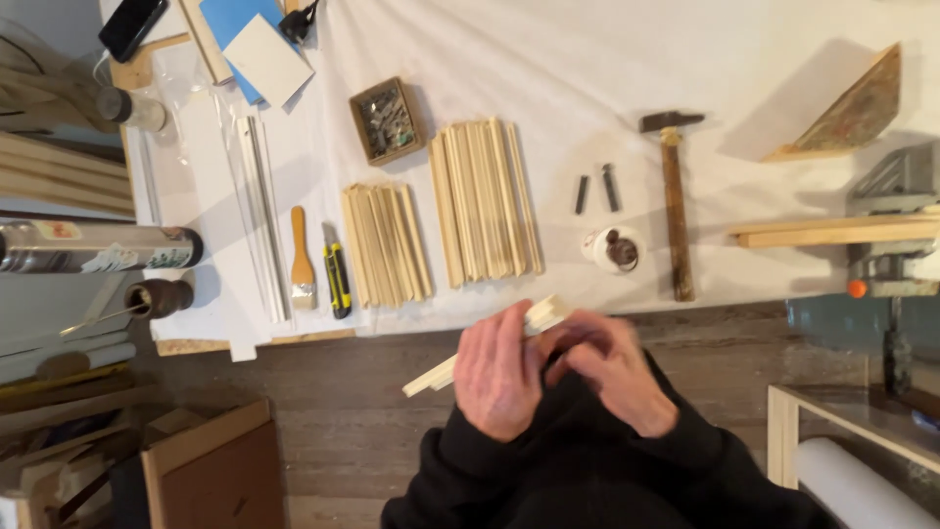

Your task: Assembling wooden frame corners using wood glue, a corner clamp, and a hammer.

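Just off the table's (607, 69) near edge, thin wooden sticks (490, 348) pinched in both hands: left hand (499, 377) wrapped shut, right hand (612, 367) curled on the far end. Best kept flush, ends aligned; stick bundles (485, 201) beyond.

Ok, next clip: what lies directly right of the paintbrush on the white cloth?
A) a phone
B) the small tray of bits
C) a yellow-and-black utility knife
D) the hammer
C: the knife lies just right of the brush, left of the shorter stick bundle; the hammer is far right.
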